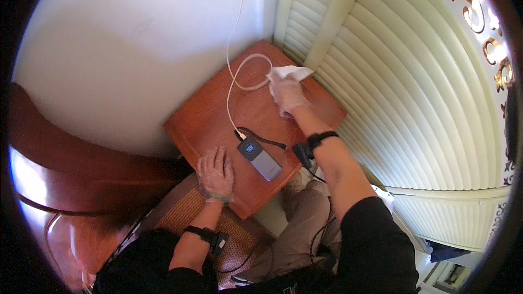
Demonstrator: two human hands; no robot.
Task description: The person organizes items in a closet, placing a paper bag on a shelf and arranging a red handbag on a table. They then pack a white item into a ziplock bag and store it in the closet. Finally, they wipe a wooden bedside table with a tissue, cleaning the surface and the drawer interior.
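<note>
My right hand [288,92], in a clear disposable glove, grips a white cloth or tissue [297,72] against the far part of a reddish-brown wooden tabletop [257,110]. Gloved too, my left hand [215,173] rests flat near the table's left front edge, fingers slightly apart and holding nothing. Between the hands lies a grey and black power bank [261,159] with a lit display. A white cable [227,106] is plugged into its top end and loops beside my right hand. A short black cable [265,139] lies along the same end.
A white wall [122,49] borders the table's left back side. Cream louvred panels [400,90] rise along the right. Dark polished wooden furniture [94,179] with a curved edge stands at left, beside a woven seat [186,208]. Wired black bands [322,139] circle both my forearms.
</note>
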